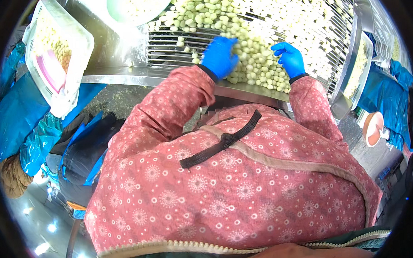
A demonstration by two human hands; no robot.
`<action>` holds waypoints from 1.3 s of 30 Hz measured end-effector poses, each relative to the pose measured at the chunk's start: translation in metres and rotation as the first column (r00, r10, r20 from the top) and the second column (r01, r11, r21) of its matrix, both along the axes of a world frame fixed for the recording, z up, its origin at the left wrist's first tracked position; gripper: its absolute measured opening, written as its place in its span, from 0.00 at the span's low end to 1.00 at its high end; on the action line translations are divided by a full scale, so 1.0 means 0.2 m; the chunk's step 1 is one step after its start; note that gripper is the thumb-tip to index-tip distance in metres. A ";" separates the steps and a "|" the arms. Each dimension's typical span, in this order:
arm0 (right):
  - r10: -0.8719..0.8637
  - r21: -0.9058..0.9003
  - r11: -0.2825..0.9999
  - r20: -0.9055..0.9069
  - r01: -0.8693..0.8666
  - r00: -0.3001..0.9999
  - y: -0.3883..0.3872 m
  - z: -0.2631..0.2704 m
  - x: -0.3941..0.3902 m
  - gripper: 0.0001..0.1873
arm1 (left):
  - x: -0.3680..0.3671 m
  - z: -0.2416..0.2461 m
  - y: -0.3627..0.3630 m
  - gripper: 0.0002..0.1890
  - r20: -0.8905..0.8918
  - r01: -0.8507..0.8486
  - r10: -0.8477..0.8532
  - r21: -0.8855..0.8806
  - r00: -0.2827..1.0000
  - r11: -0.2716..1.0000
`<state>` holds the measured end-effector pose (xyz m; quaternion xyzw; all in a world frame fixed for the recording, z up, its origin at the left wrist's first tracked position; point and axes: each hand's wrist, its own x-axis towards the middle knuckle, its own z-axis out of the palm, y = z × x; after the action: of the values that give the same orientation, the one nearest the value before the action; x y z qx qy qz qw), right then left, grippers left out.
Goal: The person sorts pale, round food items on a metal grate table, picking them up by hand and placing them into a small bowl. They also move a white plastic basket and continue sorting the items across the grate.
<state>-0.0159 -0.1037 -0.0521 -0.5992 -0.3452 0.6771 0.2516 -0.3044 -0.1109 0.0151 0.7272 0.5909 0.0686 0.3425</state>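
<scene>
Pale green, bean-like oval pieces (258, 64) lie heaped on a sorting surface of parallel metal bars (176, 55). My left hand (219, 58), in a blue glove, is at the left side of the heap. It is blurred, and whether its fingers hold any pieces cannot be made out. On the heap's right side is my right hand (291, 59), also gloved in blue. Its fingers are bent and partly apart, with nothing visible between them. A denser group of greener pieces (206, 13) lies farther back, and paler ones are spread to the right.
A white plastic basket (85, 41) at left holds more pieces and a pink-and-white scoop-like item (51, 71). A pale green basin (112, 9) stands at the back. Another basket (364, 69) is beyond the right metal edge. Co-workers in blue coverings (21, 111) are at both sides.
</scene>
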 end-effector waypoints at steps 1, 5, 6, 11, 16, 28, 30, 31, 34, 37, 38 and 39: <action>-0.023 -0.001 1.000 0.030 0.023 0.999 0.00 0.02 -0.01 0.27 | 0.05 0.01 -0.03 0.25 0.095 0.142 -0.130 -0.128 0.987 0.982; -0.103 0.039 0.994 0.160 0.098 0.982 0.03 0.09 -0.03 0.16 | -0.04 0.04 0.13 0.23 0.107 -0.135 0.145 -0.097 0.984 0.986; -0.100 0.117 0.990 0.207 0.077 0.973 0.06 0.11 -0.04 0.14 | -0.13 0.03 0.21 0.25 0.017 -0.198 0.198 0.138 0.980 0.970; 0.013 0.450 0.846 0.519 -0.286 0.855 0.35 0.14 -0.22 0.16 | -0.26 -0.10 0.24 0.35 -0.383 -0.036 0.204 0.402 0.901 0.915; 0.117 0.417 0.682 0.749 -0.601 0.653 0.62 0.01 -0.39 0.17 | 0.13 -0.06 -0.05 0.31 -0.033 0.121 -0.119 0.039 0.992 0.992; 0.277 0.136 0.745 0.828 -0.653 0.488 0.62 -0.05 -0.48 0.16 | -0.71 -0.03 0.32 0.17 0.036 -0.756 0.823 0.418 0.568 0.503; 0.303 0.067 0.775 0.833 -0.629 0.462 0.61 -0.06 -0.43 0.18 | -0.65 -0.04 0.29 0.16 0.126 -0.775 0.771 0.229 0.624 0.589; 0.339 0.034 0.777 0.819 -0.628 0.463 0.62 -0.07 -0.38 0.19 | -0.58 -0.05 0.26 0.17 0.235 -0.785 0.760 0.016 0.606 0.620; 0.399 -0.074 0.799 0.808 -0.596 0.435 0.62 -0.10 -0.25 0.22 | -0.33 -0.10 0.12 0.20 0.185 -0.353 0.319 0.190 0.929 0.916; 0.429 -0.139 0.794 0.818 -0.592 0.384 0.65 -0.14 -0.17 0.25 | -0.27 -0.14 0.05 0.21 0.352 -0.437 0.358 0.175 0.865 0.882; 0.445 -0.156 0.782 0.817 -0.603 0.366 0.65 -0.17 -0.15 0.25 | -0.29 -0.15 0.05 0.21 0.439 -0.509 0.426 0.086 0.791 0.857; 0.453 -0.173 0.777 0.821 -0.605 0.347 0.65 -0.19 -0.14 0.25 | -0.36 -0.15 0.09 0.21 0.401 -0.649 0.614 -0.060 0.680 0.759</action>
<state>-0.0442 0.0262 -0.0896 -0.6761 -0.6489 0.3246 -0.1280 -0.3765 -0.0934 -0.0152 0.4631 0.7194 0.3538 0.3780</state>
